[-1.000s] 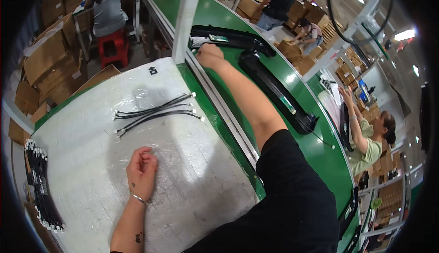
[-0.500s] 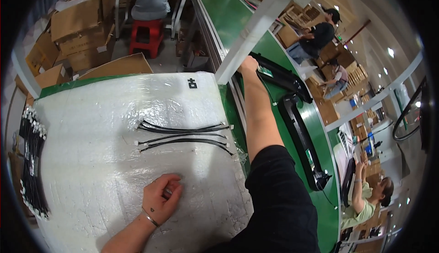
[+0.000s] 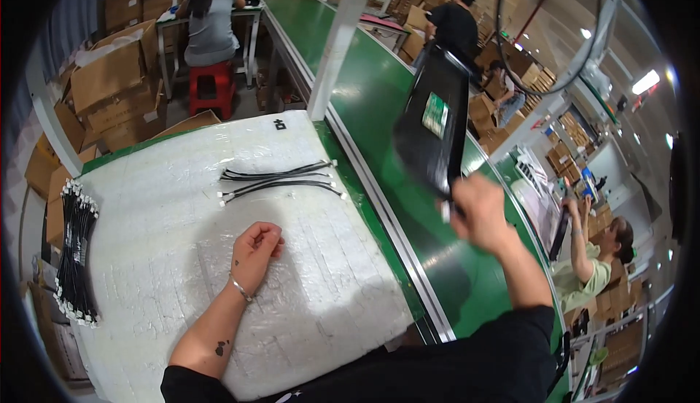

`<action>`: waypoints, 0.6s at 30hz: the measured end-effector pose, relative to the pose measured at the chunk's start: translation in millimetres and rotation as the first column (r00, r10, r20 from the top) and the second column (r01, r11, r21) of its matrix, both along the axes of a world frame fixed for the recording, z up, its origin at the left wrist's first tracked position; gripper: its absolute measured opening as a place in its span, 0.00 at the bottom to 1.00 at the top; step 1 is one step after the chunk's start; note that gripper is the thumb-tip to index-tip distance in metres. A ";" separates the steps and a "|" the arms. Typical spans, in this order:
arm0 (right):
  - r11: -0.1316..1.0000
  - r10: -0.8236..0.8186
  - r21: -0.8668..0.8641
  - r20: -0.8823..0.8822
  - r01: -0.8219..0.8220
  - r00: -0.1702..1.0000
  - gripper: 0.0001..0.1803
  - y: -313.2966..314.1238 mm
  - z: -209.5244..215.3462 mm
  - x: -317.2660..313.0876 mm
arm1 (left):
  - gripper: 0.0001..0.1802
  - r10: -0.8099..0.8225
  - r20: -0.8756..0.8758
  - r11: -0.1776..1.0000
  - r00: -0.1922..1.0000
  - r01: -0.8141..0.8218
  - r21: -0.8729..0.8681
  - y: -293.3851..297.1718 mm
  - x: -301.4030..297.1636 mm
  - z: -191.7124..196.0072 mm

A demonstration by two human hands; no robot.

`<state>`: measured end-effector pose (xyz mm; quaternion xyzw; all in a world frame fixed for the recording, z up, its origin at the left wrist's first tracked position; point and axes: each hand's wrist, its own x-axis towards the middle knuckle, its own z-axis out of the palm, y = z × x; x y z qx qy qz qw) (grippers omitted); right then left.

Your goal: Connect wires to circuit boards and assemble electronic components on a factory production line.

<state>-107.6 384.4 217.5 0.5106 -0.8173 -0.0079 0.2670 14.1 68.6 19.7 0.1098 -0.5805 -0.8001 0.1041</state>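
Observation:
My right hand (image 3: pixel 481 212) is closed around the lower end of a long black plastic housing (image 3: pixel 452 97), raised and tilted over the green conveyor belt (image 3: pixel 372 122). A small green circuit board (image 3: pixel 435 114) shows inside the housing. Motion blurs the hand and the housing's lower end, and I cannot tell whether a second housing is held with it. Over the white, film-covered work mat (image 3: pixel 168 184), my left hand (image 3: pixel 255 256) is curled closed, with nothing visible in it. Several black cables (image 3: pixel 281 181) with white connectors lie beyond it on the mat.
A thick bundle of black cables (image 3: pixel 75 250) lies along the mat's left edge. A white post (image 3: pixel 341 46) stands by the mat's far right corner. Cardboard boxes (image 3: pixel 109 75) are piled at far left. Other people sit or stand nearby, one on a red stool (image 3: pixel 211 88).
My right hand has come back nearer with a black housing, lifted off the belt. Neither housing shows lying there now. My left hand's fingers have curled tighter, and the view has shifted.

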 end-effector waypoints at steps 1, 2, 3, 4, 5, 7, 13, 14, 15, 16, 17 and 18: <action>0.997 0.031 0.066 -0.004 -0.030 1.000 0.14 18.3 -3.7 38.5 | 0.14 -0.126 0.026 0.990 0.992 0.124 0.063 -1.1 4.7 1.8; 0.985 0.091 0.147 0.017 -0.092 0.996 0.13 32.2 -2.3 74.7 | 0.14 -0.141 0.028 0.989 0.990 0.139 0.054 4.8 7.9 7.3; 0.969 0.153 0.192 0.023 -0.154 0.988 0.11 43.5 -0.6 105.4 | 0.19 -0.291 -0.057 0.914 0.955 0.295 0.278 11.5 13.3 16.0; 0.950 0.202 0.237 0.033 -0.204 0.979 0.10 53.1 -2.2 130.5 | 0.25 -0.420 -0.170 0.758 0.891 0.448 0.474 18.3 17.7 24.8; 0.940 0.258 0.246 -0.056 -0.237 0.964 0.10 59.1 -10.6 142.2 | 0.36 -0.527 -0.324 0.626 0.786 0.616 0.478 23.6 22.9 33.1; 0.900 0.369 0.311 -0.167 -0.306 0.914 0.10 66.9 -14.6 146.6 | 0.41 -0.468 -0.558 0.520 0.685 0.724 0.453 30.4 46.4 27.7; 0.965 0.262 0.080 -0.194 -0.251 0.945 0.13 61.5 -42.4 76.1 | 0.22 -0.210 -0.139 0.673 0.968 0.247 0.697 54.8 149.5 44.3; 0.968 0.250 0.029 -0.156 -0.248 0.956 0.17 53.1 -46.0 67.0 | 0.23 -0.146 -0.086 0.670 0.985 0.163 0.724 61.0 164.4 34.0; 0.956 0.277 -0.070 -0.103 -0.284 0.955 0.19 38.2 -48.5 59.9 | 0.22 -0.084 -0.073 0.674 0.994 0.111 0.730 69.4 172.3 33.2; 0.939 0.298 -0.166 -0.048 -0.302 0.953 0.21 22.8 -49.0 54.3 | 0.21 -0.029 -0.061 0.674 0.998 0.065 0.736 77.3 180.0 32.6; 0.929 0.335 -0.166 0.002 -0.330 0.942 0.22 6.3 -45.2 49.4 | 0.21 0.004 -0.050 0.684 0.999 0.034 0.728 81.1 186.0 21.0; 0.921 0.364 -0.165 0.049 -0.352 0.930 0.23 -14.4 -41.7 45.2 | 0.20 0.029 -0.042 0.693 0.999 0.010 0.720 82.8 189.0 12.0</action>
